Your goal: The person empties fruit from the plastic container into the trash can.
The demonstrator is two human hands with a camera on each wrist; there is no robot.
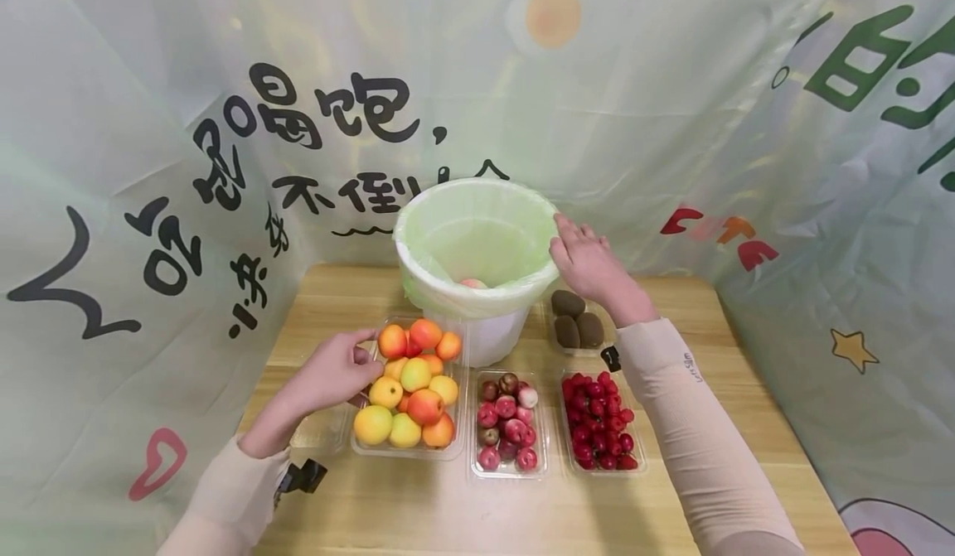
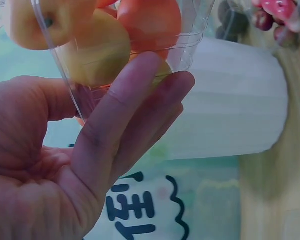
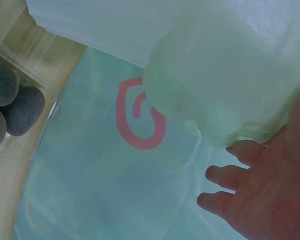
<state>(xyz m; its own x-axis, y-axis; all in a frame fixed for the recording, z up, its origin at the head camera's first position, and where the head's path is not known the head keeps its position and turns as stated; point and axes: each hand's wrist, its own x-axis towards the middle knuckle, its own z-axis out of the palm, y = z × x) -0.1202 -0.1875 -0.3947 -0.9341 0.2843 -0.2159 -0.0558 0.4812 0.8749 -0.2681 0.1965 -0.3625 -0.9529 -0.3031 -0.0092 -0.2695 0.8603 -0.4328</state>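
Note:
My left hand (image 1: 339, 369) grips the left side of a clear plastic box (image 1: 453, 454) of yellow and orange fruit (image 1: 414, 374). In the left wrist view its fingers (image 2: 117, 100) lie against the box wall, and the box is lifted off the table at a tilt. Just behind it stands a white bin (image 1: 498, 336), lined with a thin pale green bag (image 1: 477, 233) folded over its rim. A pinkish round thing (image 1: 472, 283) shows inside the bin. My right hand (image 1: 593, 266) rests at the bin's right rim, fingers extended along the bag's outside.
On the wooden table (image 1: 485, 523) are boxes of dark pink plum-like fruit (image 1: 511, 423), red berries (image 1: 600, 419) and brown kiwis (image 1: 576, 324). Another clear container (image 1: 321, 433) sits partly hidden below the left hand. Printed cloth walls (image 1: 477, 59) enclose the back and sides.

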